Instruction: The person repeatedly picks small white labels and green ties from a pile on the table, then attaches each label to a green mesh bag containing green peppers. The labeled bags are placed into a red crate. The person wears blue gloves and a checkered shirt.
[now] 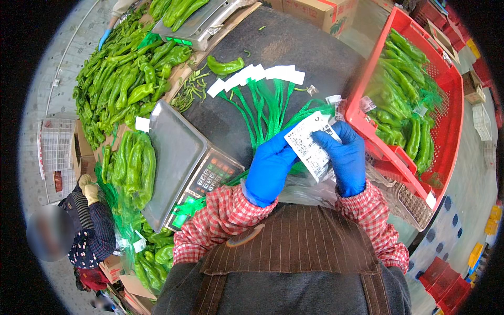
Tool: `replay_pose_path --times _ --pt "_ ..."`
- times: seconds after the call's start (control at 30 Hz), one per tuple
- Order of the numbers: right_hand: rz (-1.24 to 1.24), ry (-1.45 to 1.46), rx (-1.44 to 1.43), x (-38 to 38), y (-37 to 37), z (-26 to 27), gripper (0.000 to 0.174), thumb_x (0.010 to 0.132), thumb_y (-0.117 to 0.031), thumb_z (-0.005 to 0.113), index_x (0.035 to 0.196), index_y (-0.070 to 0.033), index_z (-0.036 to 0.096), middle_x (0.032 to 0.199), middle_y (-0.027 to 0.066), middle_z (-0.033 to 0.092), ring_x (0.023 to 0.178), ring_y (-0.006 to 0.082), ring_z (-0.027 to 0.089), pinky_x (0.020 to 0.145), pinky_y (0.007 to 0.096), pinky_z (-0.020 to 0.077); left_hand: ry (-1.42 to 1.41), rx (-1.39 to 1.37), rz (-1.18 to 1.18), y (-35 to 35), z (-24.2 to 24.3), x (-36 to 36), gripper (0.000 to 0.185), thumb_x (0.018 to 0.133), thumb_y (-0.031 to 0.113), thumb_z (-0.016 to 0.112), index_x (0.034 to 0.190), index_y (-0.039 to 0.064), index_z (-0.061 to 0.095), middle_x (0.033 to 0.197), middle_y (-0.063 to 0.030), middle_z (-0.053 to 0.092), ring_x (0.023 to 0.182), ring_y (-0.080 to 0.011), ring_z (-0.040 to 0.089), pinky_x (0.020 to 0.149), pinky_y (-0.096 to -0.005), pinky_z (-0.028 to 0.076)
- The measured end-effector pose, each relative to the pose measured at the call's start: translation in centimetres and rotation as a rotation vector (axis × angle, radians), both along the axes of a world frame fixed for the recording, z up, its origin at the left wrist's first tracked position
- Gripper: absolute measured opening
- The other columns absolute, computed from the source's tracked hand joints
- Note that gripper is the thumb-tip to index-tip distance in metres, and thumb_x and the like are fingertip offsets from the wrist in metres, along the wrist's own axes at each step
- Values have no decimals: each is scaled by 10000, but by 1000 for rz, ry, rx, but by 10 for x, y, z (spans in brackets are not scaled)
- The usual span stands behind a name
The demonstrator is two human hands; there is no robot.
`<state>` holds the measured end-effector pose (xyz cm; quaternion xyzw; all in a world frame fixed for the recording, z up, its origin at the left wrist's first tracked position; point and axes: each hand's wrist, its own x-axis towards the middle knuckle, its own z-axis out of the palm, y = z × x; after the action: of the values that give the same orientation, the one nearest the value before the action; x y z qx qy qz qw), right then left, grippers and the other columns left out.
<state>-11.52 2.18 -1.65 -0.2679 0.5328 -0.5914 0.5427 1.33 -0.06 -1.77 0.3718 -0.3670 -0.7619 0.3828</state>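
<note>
My left hand [271,167], in a blue glove, touches the left edge of a printed white label [312,145] that bears writing and codes. My right hand [343,157], gloved alike, pinches the label's right side between thumb and fingers. Beneath and beyond the hands, green mesh net bags [263,106] lie fanned out on the dark tabletop [271,43], with white tags [256,74] at their far ends. One green pepper [225,65] rests just past the tags. Left of my left hand stands a digital scale [177,145] with a bare metal pan. Clear plastic film [307,193] lies near my apron.
A red plastic crate [453,118] of netted peppers [401,78] stands at right. Left is a large heap of green peppers [122,78], with netted peppers [134,165] beside the scale. Another scale [201,27] is at the top. Co-workers are at left [90,228] and top left.
</note>
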Motion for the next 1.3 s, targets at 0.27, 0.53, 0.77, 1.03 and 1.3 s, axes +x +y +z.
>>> replay_pose_path --times 0.27,0.53,0.77,1.03,1.3 --pt "67 182 31 -2 -2 -13 183 658 -106 637 773 -6 536 736 58 574 634 89 535 555 205 423 -148 -99 -32 -2 3 3 286 747 66 524 1017 -19 486 927 -72 540 833 -119 497 721 -234 402" --pt "299 230 202 -35 25 -38 265 663 -131 632 885 -5 558 800 72 589 683 108 553 599 239 438 -288 -231 244 -23 -14 9 182 755 57 494 910 -20 547 773 -71 575 601 -85 499 515 -213 405" --pt "152 202 51 -46 40 -45 205 720 -32 546 922 3 531 844 52 570 748 118 534 687 239 425 -583 -433 -221 -3 -23 -3 340 720 19 526 1057 44 487 959 -85 542 842 -111 502 710 -227 414" --pt "48 329 289 -89 88 -88 207 746 -25 503 946 22 524 869 55 567 762 99 518 696 219 403 -1320 -870 -57 -110 -79 -20 431 682 182 578 1084 94 450 789 -129 565 696 -223 553 631 -313 446" --pt "115 226 188 -85 85 -48 240 719 23 519 958 5 515 945 68 545 832 112 505 733 237 403 -1139 -725 35 -125 -73 -40 654 672 51 513 1242 84 193 652 -92 531 564 -221 521 515 -338 413"
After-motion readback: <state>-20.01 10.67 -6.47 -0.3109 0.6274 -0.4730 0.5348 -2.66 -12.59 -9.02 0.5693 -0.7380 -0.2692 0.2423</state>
